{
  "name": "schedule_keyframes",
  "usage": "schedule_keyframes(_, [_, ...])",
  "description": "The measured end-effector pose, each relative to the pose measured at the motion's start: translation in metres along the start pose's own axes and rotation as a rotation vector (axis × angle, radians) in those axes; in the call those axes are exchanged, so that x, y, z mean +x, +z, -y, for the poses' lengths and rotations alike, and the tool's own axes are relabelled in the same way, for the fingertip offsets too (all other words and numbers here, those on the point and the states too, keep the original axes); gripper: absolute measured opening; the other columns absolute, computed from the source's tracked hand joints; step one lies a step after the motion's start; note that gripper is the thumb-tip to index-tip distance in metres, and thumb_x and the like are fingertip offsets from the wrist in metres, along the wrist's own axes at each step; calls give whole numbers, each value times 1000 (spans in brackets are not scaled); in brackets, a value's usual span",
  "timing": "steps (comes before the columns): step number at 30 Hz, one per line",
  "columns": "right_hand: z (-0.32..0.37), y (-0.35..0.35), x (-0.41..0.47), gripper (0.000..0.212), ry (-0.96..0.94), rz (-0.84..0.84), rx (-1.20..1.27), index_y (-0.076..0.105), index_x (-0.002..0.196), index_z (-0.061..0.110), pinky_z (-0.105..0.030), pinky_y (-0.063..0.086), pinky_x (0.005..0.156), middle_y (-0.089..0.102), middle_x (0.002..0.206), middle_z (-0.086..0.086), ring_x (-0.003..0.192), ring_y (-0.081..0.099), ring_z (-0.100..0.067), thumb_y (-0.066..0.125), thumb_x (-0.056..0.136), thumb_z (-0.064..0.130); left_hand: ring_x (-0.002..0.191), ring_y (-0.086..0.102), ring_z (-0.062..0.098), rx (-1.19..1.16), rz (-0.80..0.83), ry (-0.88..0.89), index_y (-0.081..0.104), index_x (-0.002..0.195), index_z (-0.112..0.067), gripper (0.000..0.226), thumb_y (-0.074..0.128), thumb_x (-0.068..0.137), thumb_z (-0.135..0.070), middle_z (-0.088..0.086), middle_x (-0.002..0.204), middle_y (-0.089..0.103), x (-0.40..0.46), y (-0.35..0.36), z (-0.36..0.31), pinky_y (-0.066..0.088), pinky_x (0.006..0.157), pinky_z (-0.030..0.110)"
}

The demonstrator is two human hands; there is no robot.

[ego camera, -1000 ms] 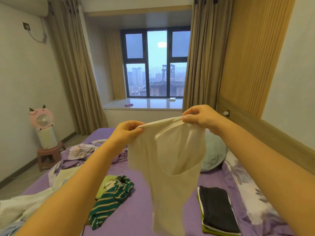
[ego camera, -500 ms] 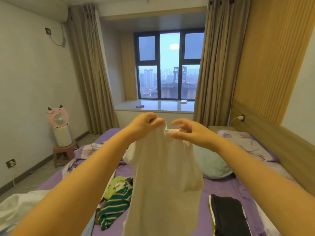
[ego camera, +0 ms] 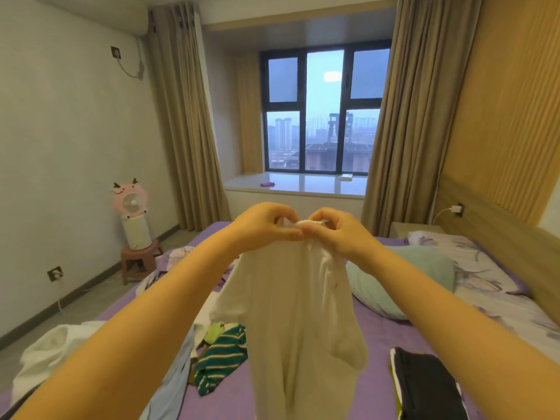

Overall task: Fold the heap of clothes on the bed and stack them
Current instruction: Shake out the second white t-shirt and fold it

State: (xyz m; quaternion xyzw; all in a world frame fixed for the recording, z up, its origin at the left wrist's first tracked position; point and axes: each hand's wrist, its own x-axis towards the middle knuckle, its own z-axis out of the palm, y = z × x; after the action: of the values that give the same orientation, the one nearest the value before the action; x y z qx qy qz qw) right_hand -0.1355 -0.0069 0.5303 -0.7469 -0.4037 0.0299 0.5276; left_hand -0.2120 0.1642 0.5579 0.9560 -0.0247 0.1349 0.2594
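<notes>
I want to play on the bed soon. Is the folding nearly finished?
Not yet. Done: a small folded stack topped by a black garment. In hand: the left hand and right hand pinch a white cotton top by its upper edge. Left: a green striped shirt and crumpled white clothes.

White garment [ego camera: 300, 313], green-striped top [ego camera: 222, 360], purple sheet [ego camera: 378, 328], pink fan [ego camera: 131, 201].

Walls: pale, plain on the left; wood slat panel [ego camera: 497, 122] on the right.
Window [ego camera: 324, 113]: dark-framed, showed hazy towers, dim blue daylight.
Curtains [ego camera: 185, 116]: tan, drawn back both sides.
Sill ledge [ego camera: 303, 183]: glossy white.
Floor corner: pink fan [ego camera: 131, 201] on a small stool [ego camera: 138, 262].
</notes>
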Motion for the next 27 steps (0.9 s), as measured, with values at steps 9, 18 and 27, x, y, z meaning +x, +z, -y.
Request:
schedule_keyframes(9, [-44,-5,-37,24,226,105,191,66,106,15,-24,57,74,71,97,-1,85,68,-11,70,84,24,68,54,11,-410,-152,-90,73,97,-11,26,67,87,-34,1,70,60,2,15,-9,45,67,26])
schedule_keyframes(18, [-128,-14,-89,22,367,19,-62,58,86,10,-36,44,68,58,76,-8,72,51,-16,59,92,30,98,61,21,-422,-415,-145,73,94,-14,16,69,87,-28,7,97,66,18,14,5,50,73,29])
schedule_keyframes(27, [-102,-21,-81,24,163,-379,-158,45,87,13,-20,39,59,50,76,3,66,47,-9,61,90,31,96,58,17,-348,-533,-282,71,109,-12,30,66,88,-33,4,103,68,14,29,30,49,88,36])
